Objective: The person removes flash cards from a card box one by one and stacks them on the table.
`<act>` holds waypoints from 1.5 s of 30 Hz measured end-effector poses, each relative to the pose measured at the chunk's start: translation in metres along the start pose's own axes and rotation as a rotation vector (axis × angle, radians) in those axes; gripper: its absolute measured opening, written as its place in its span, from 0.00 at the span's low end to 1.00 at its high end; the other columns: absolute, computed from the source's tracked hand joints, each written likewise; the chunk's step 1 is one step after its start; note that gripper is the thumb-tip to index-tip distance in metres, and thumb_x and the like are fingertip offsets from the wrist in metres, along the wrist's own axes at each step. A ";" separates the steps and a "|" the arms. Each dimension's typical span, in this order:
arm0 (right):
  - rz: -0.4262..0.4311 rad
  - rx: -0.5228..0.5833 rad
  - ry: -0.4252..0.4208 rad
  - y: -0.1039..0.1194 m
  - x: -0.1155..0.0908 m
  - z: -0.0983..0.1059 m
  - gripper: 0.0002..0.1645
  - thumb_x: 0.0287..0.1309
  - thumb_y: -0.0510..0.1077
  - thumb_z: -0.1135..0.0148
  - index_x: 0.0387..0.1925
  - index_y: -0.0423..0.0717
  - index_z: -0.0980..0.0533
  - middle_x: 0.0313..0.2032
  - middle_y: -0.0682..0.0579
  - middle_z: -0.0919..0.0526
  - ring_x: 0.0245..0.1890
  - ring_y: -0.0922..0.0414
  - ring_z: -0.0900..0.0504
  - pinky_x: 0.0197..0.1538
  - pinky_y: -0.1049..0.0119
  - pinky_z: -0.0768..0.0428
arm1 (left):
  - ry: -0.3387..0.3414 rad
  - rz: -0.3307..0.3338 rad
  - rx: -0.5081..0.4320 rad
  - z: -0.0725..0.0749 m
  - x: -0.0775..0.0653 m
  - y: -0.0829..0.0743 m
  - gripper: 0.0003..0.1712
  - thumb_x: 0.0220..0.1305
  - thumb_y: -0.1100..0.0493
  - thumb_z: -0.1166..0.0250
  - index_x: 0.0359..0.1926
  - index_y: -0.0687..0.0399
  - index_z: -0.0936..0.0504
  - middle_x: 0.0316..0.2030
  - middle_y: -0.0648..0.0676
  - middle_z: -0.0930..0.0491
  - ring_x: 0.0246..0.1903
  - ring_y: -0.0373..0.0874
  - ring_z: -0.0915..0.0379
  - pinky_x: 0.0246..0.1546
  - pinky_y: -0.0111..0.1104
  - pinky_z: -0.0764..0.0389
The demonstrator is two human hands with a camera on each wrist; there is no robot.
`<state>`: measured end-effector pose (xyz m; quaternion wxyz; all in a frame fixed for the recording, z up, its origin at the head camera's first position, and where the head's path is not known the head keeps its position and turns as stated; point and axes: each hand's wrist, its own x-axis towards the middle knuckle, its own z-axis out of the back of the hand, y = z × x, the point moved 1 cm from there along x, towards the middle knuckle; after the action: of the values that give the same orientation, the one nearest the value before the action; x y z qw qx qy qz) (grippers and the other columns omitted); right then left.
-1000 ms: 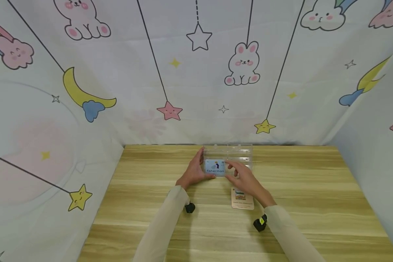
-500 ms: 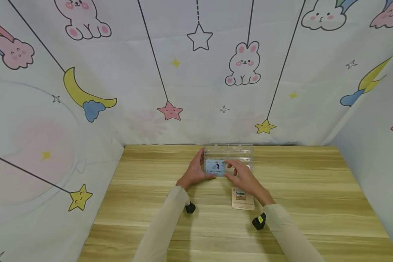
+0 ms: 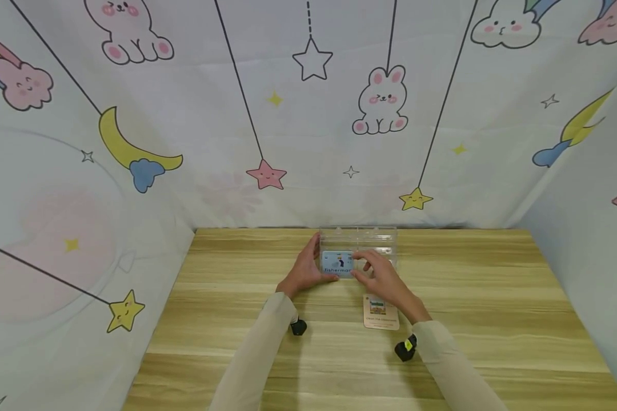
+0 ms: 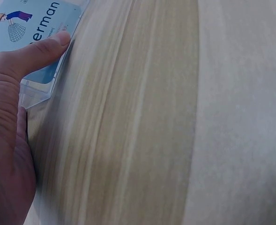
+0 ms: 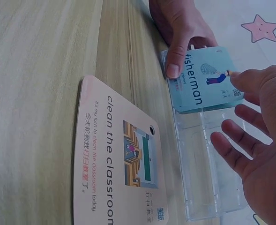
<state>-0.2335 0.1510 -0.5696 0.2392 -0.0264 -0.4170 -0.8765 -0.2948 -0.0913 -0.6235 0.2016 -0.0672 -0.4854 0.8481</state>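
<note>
A blue "fisherman" card (image 3: pixel 337 263) lies at the left front of a clear plastic box (image 3: pixel 376 235). In the right wrist view more blue shows beneath the card's edge. My left hand (image 3: pixel 305 267) grips the box's left side, thumb over its front edge and the card's lower edge, its other fingers partly hidden behind the side. My right hand (image 3: pixel 383 278) is at the card's right end. One fingertip meets the corner by the QR code, while the other fingers hang bent over the box's right part. A peach "clean the classroom" card (image 5: pixel 121 154) lies on the table before the box.
The wood-grain table (image 3: pixel 473 308) ends at a printed white curtain (image 3: pixel 308 142) close behind the box. More curtain hangs at both sides. Black wrist cameras, such as the right one (image 3: pixel 405 348), hang beneath the forearms.
My right hand has edged slightly left over the fisherman card's right end, covering the last letter. My left hand and the peach card stay in place.
</note>
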 end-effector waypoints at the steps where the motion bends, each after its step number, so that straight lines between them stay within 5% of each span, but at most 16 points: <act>1: -0.008 0.012 0.002 0.000 0.000 -0.001 0.22 0.69 0.42 0.31 0.61 0.41 0.22 0.56 0.45 0.18 0.41 0.55 0.20 0.37 0.63 0.15 | 0.001 0.002 0.003 0.000 0.000 0.000 0.77 0.47 0.55 0.13 0.83 0.56 0.60 0.80 0.60 0.48 0.77 0.50 0.46 0.74 0.33 0.37; 8: -0.053 0.094 0.020 0.002 0.000 -0.005 0.21 0.71 0.42 0.33 0.61 0.44 0.26 0.56 0.46 0.19 0.47 0.52 0.18 0.44 0.60 0.13 | -0.001 0.002 0.007 -0.001 0.000 0.001 0.76 0.47 0.55 0.13 0.83 0.55 0.59 0.80 0.59 0.47 0.77 0.48 0.46 0.74 0.32 0.38; 19: 0.028 0.055 0.013 0.002 0.005 -0.009 0.14 0.70 0.41 0.33 0.55 0.43 0.19 0.52 0.49 0.17 0.47 0.51 0.17 0.41 0.62 0.13 | -0.001 -0.013 0.006 0.000 -0.001 0.000 0.75 0.48 0.54 0.14 0.83 0.57 0.60 0.80 0.60 0.48 0.77 0.51 0.46 0.74 0.36 0.36; 45: 0.039 0.092 -0.168 0.009 0.016 -0.008 0.21 0.62 0.32 0.28 0.56 0.38 0.20 0.51 0.43 0.17 0.45 0.47 0.16 0.43 0.58 0.11 | -0.015 -0.005 -0.012 0.000 -0.001 -0.003 0.75 0.46 0.57 0.13 0.83 0.59 0.58 0.79 0.62 0.46 0.76 0.54 0.44 0.74 0.39 0.35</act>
<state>-0.2422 0.1343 -0.5642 0.2215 -0.0968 -0.4749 -0.8462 -0.2929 -0.0901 -0.6211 0.1996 -0.0606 -0.4921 0.8452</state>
